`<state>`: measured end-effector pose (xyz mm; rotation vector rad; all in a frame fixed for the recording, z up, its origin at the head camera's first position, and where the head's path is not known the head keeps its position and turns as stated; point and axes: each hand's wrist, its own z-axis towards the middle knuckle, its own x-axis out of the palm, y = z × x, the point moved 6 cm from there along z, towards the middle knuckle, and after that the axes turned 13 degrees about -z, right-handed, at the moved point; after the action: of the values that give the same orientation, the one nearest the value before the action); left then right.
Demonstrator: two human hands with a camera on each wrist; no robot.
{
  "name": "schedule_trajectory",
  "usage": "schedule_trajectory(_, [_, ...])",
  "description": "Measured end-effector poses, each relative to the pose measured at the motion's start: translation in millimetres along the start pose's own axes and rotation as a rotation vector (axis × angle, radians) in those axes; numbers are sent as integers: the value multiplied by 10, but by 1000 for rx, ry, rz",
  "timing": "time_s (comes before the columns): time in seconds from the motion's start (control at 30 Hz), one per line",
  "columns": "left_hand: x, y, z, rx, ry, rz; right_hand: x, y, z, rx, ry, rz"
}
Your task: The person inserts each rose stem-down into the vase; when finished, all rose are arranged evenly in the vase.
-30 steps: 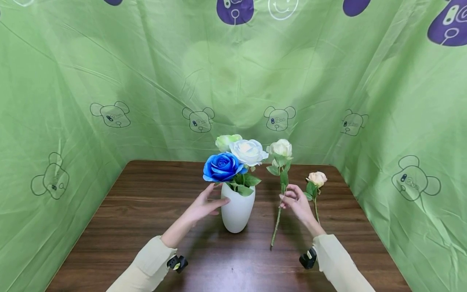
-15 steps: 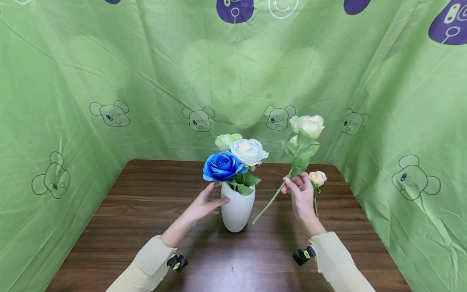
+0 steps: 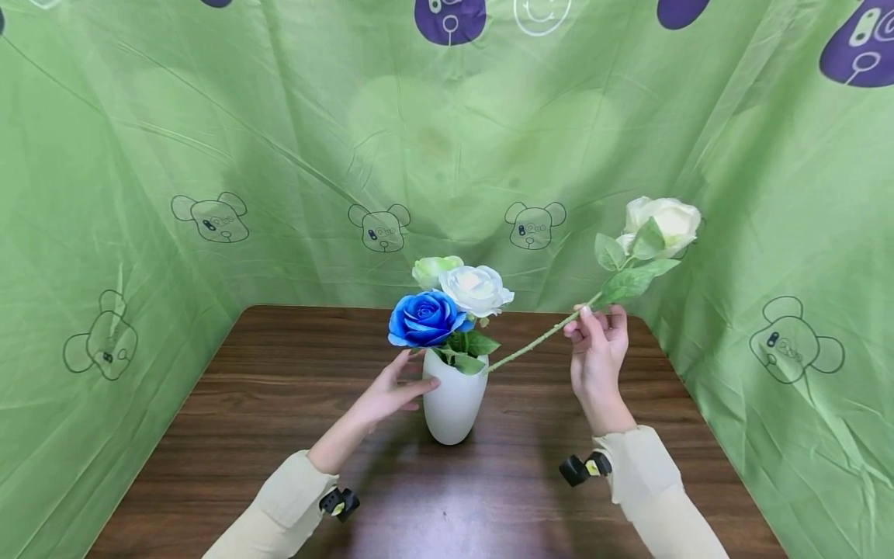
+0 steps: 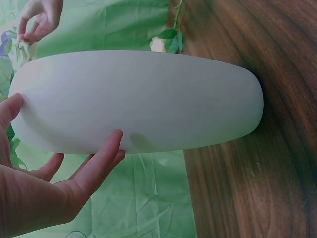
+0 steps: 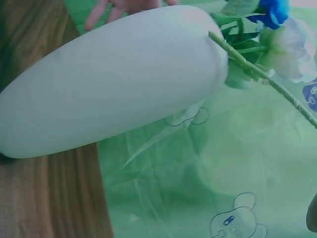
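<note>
- The white vase [image 3: 454, 411] stands upright on the dark wooden table [image 3: 258, 388], just below the middle of the head view.
- The left hand [image 3: 391, 394] is at the vase's nine o'clock, fingers parted and loosely straight, touching the wall. The left wrist view shows the spread more plainly: one fingertip near the rim, another farther down the side.
- The right hand [image 3: 599, 357], between two and three o'clock from the vase, pinches the stem of a cream-white rose [image 3: 663, 223] between thumb and fingers.
- That rose is held aslant, its bloom toward two o'clock from the vase, its stem running down toward eight o'clock; the lower end is by the rim, at the mouth's three o'clock.
- The right wrist view brings this stem end up close, in front of the vase wall near the rim; whether it touches, I cannot tell. Of the right hand, it catches only a sliver at its four o'clock edge.
- Above the vase's mouth, a blue rose [image 3: 427, 320] sits toward eleven o'clock and a white rose [image 3: 477, 291] near twelve, with a pale green flower [image 3: 433, 272] behind them.
- At twelve o'clock, beyond the vase, the left wrist view shows a pale rose [image 4: 158, 44] with green leaves, which the head view does not show.
- Only the head view shows the two black wrist cameras [image 3: 340, 505] and cream sleeves [image 3: 282, 505].
</note>
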<state>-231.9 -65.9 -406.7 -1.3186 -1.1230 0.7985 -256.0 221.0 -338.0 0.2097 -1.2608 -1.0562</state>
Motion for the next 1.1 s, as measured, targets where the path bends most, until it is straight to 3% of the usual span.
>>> schedule_trajectory(0.1, [13,-24,-12,-1,6,0,78,48,31,-26,-20,-2])
schedule_trajectory(0.23, [67,-130,-80,-9,12,11,236,86,29,-93,31,-72])
schedule_trajectory(0.53, [69,-137,-82,-5,14,13,618,45,-155,-236,295,-283])
schedule_trajectory(0.77, [71,-140,-87,-10,21,11,799,-31,-405,-358,463,-590])
schedule_trajectory(1.0, [68,-128,-81,0,23,17,878,-180,-653,-326,553,-807])
schedule_trajectory(1.1, [33,-53,-32,6,21,11,839,-250,-718,-333,570,-886])
